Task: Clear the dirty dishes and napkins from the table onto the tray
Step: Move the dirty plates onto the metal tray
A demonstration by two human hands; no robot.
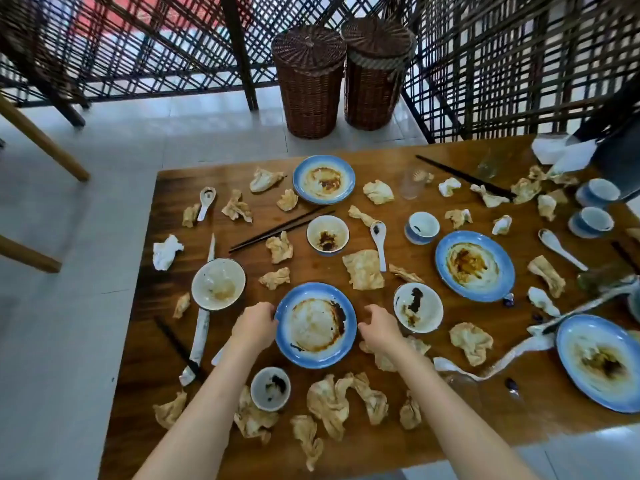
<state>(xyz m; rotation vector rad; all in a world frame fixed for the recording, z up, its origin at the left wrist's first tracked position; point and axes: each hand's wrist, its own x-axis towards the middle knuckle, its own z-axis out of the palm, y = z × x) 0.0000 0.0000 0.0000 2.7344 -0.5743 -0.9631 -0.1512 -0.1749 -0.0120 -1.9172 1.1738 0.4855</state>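
The left hand [257, 323] touches the blue-rimmed plate [316, 325] at its left rim — fingertips hidden, grip unclear. The right hand [379, 326] hovers beside it, fingers loosely curled, holding nothing — another plate [602, 362] is cut off at the frame's right edge.

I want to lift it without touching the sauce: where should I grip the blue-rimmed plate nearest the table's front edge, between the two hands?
Probably by its blue rim, from opposite sides. The blue-rimmed plate lies flat with brown sauce smeared over its middle, while the rim looks mostly clean. The left hand already touches the left rim; the right hand hovers by the right rim, where no napkin blocks it.
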